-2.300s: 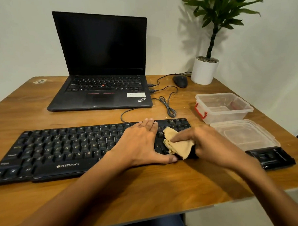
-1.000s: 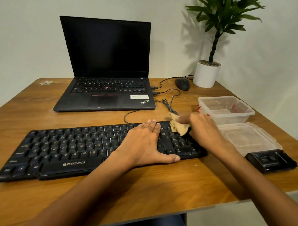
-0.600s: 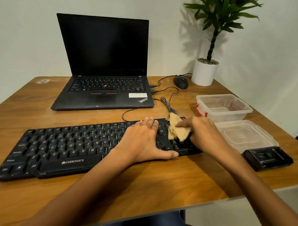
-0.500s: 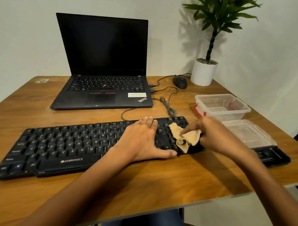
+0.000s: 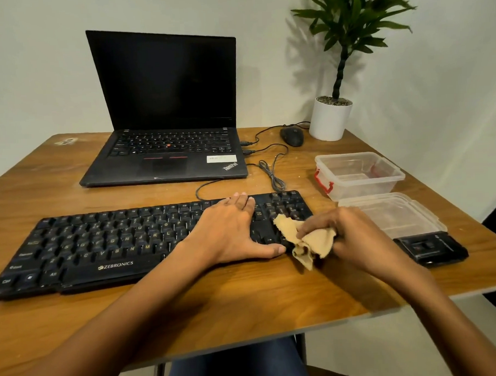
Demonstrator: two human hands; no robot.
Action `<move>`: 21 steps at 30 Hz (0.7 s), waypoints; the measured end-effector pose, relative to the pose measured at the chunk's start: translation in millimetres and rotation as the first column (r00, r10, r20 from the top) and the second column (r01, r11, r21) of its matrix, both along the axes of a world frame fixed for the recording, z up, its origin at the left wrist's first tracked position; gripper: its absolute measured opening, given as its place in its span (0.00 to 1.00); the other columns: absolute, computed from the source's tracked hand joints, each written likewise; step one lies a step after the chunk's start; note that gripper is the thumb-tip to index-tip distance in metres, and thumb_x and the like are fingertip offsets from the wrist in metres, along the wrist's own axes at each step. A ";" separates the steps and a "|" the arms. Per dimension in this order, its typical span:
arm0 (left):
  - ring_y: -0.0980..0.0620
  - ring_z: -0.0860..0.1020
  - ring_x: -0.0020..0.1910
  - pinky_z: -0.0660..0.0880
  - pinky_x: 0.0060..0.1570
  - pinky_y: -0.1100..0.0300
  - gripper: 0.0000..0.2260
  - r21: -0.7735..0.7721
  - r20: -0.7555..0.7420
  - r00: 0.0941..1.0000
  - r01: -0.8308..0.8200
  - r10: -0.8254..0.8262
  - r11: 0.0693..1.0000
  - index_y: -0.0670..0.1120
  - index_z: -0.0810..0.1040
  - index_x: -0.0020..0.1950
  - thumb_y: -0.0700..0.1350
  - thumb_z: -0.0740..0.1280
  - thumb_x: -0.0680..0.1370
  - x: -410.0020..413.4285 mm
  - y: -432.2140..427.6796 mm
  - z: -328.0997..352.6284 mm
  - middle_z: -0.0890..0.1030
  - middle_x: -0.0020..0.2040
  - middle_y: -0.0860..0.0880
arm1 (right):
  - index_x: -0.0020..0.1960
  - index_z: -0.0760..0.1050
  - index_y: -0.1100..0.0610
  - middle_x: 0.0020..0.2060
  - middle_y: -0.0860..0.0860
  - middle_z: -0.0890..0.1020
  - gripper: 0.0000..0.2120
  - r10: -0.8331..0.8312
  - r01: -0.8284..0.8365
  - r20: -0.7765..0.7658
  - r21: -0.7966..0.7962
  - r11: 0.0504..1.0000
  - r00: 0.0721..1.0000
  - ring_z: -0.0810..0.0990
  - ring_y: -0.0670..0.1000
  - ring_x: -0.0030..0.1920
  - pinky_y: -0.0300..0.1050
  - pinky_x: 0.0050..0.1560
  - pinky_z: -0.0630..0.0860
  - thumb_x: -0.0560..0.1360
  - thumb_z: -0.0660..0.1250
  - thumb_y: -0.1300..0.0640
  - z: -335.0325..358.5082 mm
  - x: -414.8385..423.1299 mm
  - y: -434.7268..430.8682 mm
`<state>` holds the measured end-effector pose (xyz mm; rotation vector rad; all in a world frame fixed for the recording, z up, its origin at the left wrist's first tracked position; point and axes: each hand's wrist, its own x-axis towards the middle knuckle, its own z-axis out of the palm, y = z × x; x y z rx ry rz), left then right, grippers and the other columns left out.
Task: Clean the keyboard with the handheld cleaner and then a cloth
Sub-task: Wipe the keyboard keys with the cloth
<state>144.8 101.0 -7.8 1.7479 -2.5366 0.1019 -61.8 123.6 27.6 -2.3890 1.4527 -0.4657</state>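
Observation:
A long black keyboard (image 5: 101, 245) lies across the wooden table (image 5: 246, 301). My left hand (image 5: 231, 231) rests flat on its right-middle keys, fingers together, thumb along the front edge. My right hand (image 5: 348, 237) grips a crumpled tan cloth (image 5: 308, 240) at the keyboard's front right corner; part of the cloth hangs over the edge onto the table. A black handheld cleaner (image 5: 431, 249) lies on the table to the right of my right hand.
An open black laptop (image 5: 166, 157) stands behind the keyboard, with cables (image 5: 271, 172) and a mouse (image 5: 292, 136) to its right. A potted plant (image 5: 330, 119) sits at the back right. A clear plastic box (image 5: 357, 176) and its lid (image 5: 395, 215) lie near the right edge.
My right hand has wiped the cloth from the keyboard's far right edge toward me, down to its front right corner. My left hand has stayed pressed on the keys.

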 end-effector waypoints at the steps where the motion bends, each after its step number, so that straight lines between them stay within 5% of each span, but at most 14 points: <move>1: 0.49 0.52 0.74 0.50 0.71 0.57 0.53 0.001 0.010 1.000 0.007 -0.007 1.000 0.42 0.51 0.75 0.78 0.48 0.62 -0.4 -0.1 1.2 0.51 0.76 0.44 | 0.54 0.80 0.49 0.58 0.47 0.80 0.17 0.012 -0.011 0.022 -0.034 0.999 1.000 0.75 0.46 0.60 0.37 0.60 0.68 0.71 0.69 0.67 0.3 7.1 -2.1; 6: 0.50 0.52 0.74 0.50 0.70 0.58 0.49 0.006 0.014 0.999 0.033 -0.033 0.999 0.43 0.51 0.75 0.75 0.56 0.66 1.5 1.0 3.2 0.53 0.76 0.45 | 0.59 0.78 0.51 0.61 0.48 0.78 0.21 0.153 -0.152 -0.004 -0.139 0.979 0.988 0.72 0.46 0.64 0.35 0.63 0.62 0.70 0.67 0.69 -21.6 37.8 -0.9; 9: 0.50 0.52 0.74 0.51 0.70 0.58 0.51 0.007 0.005 1.000 0.012 -0.012 1.000 0.43 0.52 0.75 0.78 0.51 0.64 1.9 2.3 2.7 0.52 0.76 0.46 | 0.60 0.77 0.51 0.60 0.48 0.78 0.20 0.047 -0.047 0.001 -0.132 0.990 0.999 0.73 0.46 0.62 0.36 0.64 0.64 0.71 0.68 0.66 -22.1 3.5 -1.2; 14: 0.50 0.51 0.74 0.49 0.71 0.58 0.50 0.032 0.001 1.000 -0.002 0.002 0.999 0.43 0.50 0.76 0.76 0.50 0.66 0.8 4.4 3.8 0.50 0.76 0.45 | 0.57 0.79 0.52 0.56 0.49 0.81 0.19 -0.114 0.114 0.008 -0.138 0.984 0.993 0.76 0.45 0.55 0.29 0.49 0.67 0.69 0.69 0.68 -13.6 -18.2 -9.8; 18: 0.51 0.50 0.74 0.49 0.70 0.58 0.49 0.059 -0.014 1.000 0.000 0.001 0.998 0.43 0.49 0.76 0.76 0.51 0.66 1.3 6.7 5.6 0.50 0.76 0.46 | 0.54 0.77 0.46 0.49 0.41 0.80 0.26 -0.038 0.030 0.296 0.032 0.999 0.954 0.76 0.42 0.53 0.34 0.48 0.72 0.69 0.64 0.74 7.3 -10.4 -13.9; 21: 0.52 0.53 0.74 0.52 0.70 0.58 0.49 0.087 -0.086 0.996 0.017 -0.010 0.996 0.44 0.52 0.76 0.76 0.53 0.65 5.6 5.5 7.8 0.52 0.76 0.47 | 0.49 0.74 0.46 0.47 0.44 0.80 0.21 0.057 -0.154 0.439 0.188 0.970 0.897 0.79 0.42 0.48 0.41 0.49 0.78 0.71 0.66 0.72 23.9 0.8 -10.4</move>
